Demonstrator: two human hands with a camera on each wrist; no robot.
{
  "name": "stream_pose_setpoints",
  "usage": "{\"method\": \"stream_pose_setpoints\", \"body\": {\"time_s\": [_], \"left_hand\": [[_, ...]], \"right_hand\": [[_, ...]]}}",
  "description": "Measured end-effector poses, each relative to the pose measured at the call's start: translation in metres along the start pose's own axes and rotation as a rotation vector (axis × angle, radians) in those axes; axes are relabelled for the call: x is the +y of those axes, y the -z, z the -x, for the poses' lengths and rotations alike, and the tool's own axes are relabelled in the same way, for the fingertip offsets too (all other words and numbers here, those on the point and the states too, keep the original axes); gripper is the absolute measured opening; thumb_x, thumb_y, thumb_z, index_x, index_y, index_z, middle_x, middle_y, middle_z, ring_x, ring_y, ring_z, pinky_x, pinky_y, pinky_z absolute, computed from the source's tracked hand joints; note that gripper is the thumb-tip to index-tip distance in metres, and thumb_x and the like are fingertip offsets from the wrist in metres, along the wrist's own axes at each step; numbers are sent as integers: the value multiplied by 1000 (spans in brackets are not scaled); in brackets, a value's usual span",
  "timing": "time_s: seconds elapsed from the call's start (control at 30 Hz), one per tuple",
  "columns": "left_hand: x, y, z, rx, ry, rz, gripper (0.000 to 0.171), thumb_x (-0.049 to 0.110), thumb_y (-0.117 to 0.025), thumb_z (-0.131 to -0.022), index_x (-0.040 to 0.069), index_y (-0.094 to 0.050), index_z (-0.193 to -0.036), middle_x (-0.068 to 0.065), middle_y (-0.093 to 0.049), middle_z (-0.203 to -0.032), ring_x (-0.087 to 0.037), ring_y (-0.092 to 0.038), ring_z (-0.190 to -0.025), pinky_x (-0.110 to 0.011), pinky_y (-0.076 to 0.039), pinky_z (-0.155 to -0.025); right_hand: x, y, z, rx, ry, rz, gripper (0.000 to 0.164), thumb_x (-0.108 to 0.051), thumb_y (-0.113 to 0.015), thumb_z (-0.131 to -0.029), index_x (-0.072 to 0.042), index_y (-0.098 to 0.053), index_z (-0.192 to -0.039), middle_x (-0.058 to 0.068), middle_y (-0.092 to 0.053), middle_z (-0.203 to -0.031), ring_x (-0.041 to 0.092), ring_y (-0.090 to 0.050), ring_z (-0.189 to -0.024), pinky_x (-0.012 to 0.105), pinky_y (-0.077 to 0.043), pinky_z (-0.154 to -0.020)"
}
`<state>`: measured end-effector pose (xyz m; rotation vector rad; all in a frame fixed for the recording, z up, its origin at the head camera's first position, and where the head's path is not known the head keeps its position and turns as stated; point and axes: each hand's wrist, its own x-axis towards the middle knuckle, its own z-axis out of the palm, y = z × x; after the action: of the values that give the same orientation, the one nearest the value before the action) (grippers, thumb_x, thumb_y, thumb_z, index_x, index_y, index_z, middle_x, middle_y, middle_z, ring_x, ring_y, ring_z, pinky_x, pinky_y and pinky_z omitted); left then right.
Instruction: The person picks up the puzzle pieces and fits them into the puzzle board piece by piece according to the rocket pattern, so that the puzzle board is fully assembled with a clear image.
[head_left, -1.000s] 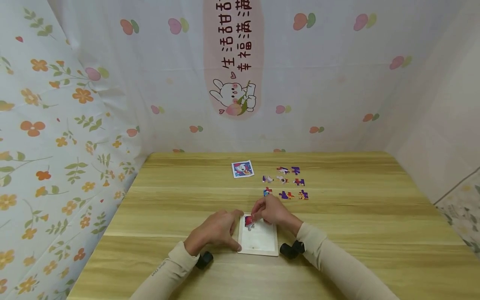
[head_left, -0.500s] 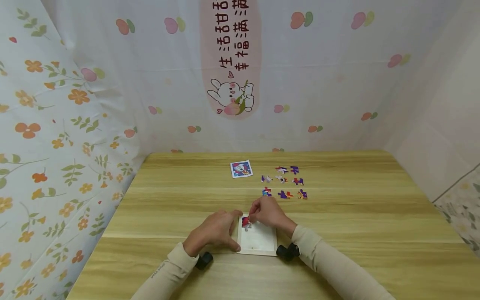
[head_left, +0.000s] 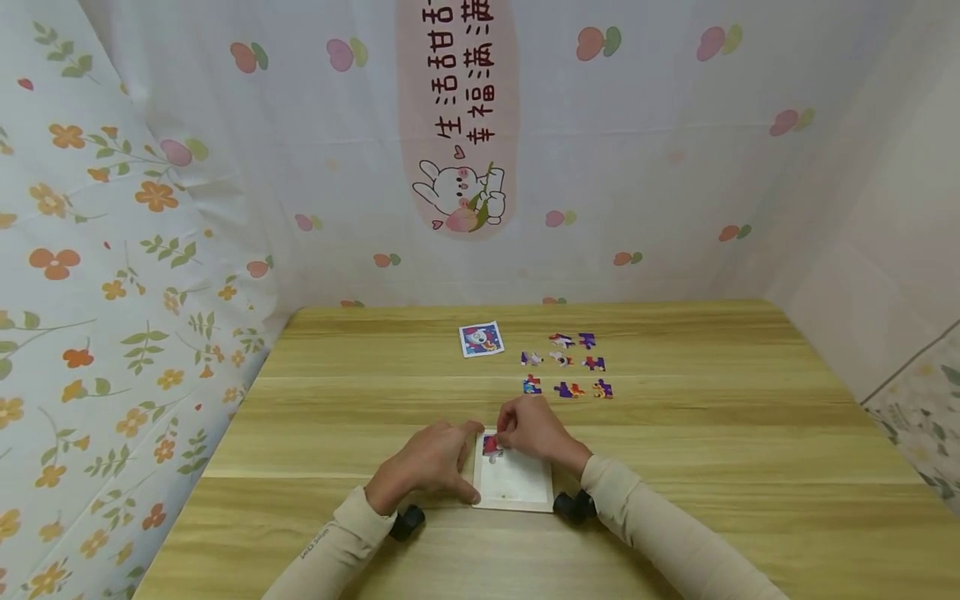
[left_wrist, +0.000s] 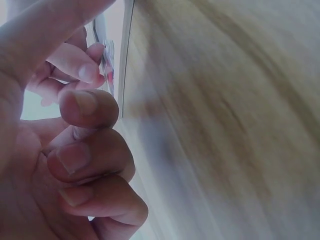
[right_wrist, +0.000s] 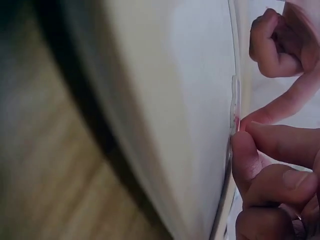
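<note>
A shallow white puzzle tray point(head_left: 516, 487) lies near the front of the wooden table. My left hand point(head_left: 426, 460) holds its left side, forefinger at the far corner and thumb at the near one. In the left wrist view, the other fingers of the left hand point(left_wrist: 90, 150) are curled beside the tray edge. A red and purple jigsaw piece point(head_left: 491, 447) lies in the tray's far left corner. Over that corner my right hand point(head_left: 534, 427) pinches a jigsaw piece, mostly hidden by the fingers. The right wrist view shows thumb and forefinger point(right_wrist: 280, 142) meeting at the piece's edge point(right_wrist: 235, 107).
Beyond the tray, several loose jigsaw pieces point(head_left: 561, 359) lie spread in rough rows. To their left is a small square picture card point(head_left: 481, 339) with a white border. A patterned cloth point(head_left: 337, 167) hangs behind the table point(head_left: 360, 392).
The right hand has shifted slightly left at the tray's far left corner, its fingers still pinched at the jigsaw piece. The left hand stays on the tray's left side.
</note>
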<state>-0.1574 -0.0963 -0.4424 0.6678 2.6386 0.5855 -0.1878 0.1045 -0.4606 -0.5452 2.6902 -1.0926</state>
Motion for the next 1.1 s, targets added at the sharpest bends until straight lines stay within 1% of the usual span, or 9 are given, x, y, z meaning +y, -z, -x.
{"method": "stream_pose_setpoints", "body": {"time_s": [0.1, 0.27, 0.37, 0.57, 0.8, 0.87, 1.0, 1.1], "left_hand": [[0, 0, 1, 4, -6, -6, 91, 38, -96, -62, 11, -56, -139, 8, -49, -64, -7, -44, -58, -22, -32, -52], [0, 0, 1, 0, 11, -11, 92, 39, -96, -62, 11, -55, -139, 7, -49, -67, -9, -44, -62, -23, -33, -54], [0, 1, 1, -6, 22, -14, 91, 39, -95, -63, 12, -56, -139, 6, -49, -68, -9, -43, -63, -23, -33, -55], [1, 0, 1, -5, 11, -8, 90, 39, -95, -63, 11, -57, -139, 7, -47, -64, -9, -41, -57, -23, -30, -52], [-1, -1, -1, 3, -9, -12, 91, 38, -96, -61, 10, -57, -139, 8, -46, -61, -7, -41, -54, -23, -30, -50], [-1, -1, -1, 4, -11, -12, 91, 38, -96, -61, 10, -57, -139, 8, -46, -61, -6, -41, -54, -23, -30, -51], [-1, -1, -1, 10, -19, -12, 91, 38, -96, -61, 9, -57, -138, 8, -47, -61, -6, -41, -54, -23, -30, -51], [-1, -1, -1, 11, -22, -16, 91, 38, -96, -61, 8, -57, -138, 8, -46, -62, -6, -41, -55, -23, -29, -51]], "right_hand": [[-2, 1, 2, -2, 25, 34, 11, -9, -82, -81, -8, -71, -77, -2, -63, -65, 8, -52, -60, 19, -41, -54], [-6, 3, 9, -25, 115, 160, 18, -15, -87, -75, -10, -72, -80, -3, -61, -66, 6, -50, -60, 19, -40, -55], [-9, 2, 12, -45, 132, 211, 22, -19, -89, -74, -10, -71, -84, -5, -60, -66, 7, -49, -60, 20, -38, -55], [-11, 2, 10, -50, 106, 226, 22, -19, -88, -74, -10, -71, -85, -5, -60, -68, 9, -49, -62, 21, -39, -56], [-8, 3, 7, -61, 153, 231, 18, -15, -87, -76, -9, -72, -84, -2, -62, -69, 7, -49, -61, 20, -40, -55], [-8, 3, 6, -69, 157, 230, 17, -15, -86, -77, -9, -73, -85, -3, -63, -70, 7, -50, -62, 19, -41, -56], [-8, 4, 4, -79, 191, 227, 14, -12, -84, -78, -8, -75, -88, -1, -67, -73, 6, -51, -63, 19, -42, -57], [-8, 4, 2, -83, 200, 231, 16, -10, -84, -77, -8, -77, -91, -1, -69, -75, 5, -52, -64, 18, -43, -58]]}}
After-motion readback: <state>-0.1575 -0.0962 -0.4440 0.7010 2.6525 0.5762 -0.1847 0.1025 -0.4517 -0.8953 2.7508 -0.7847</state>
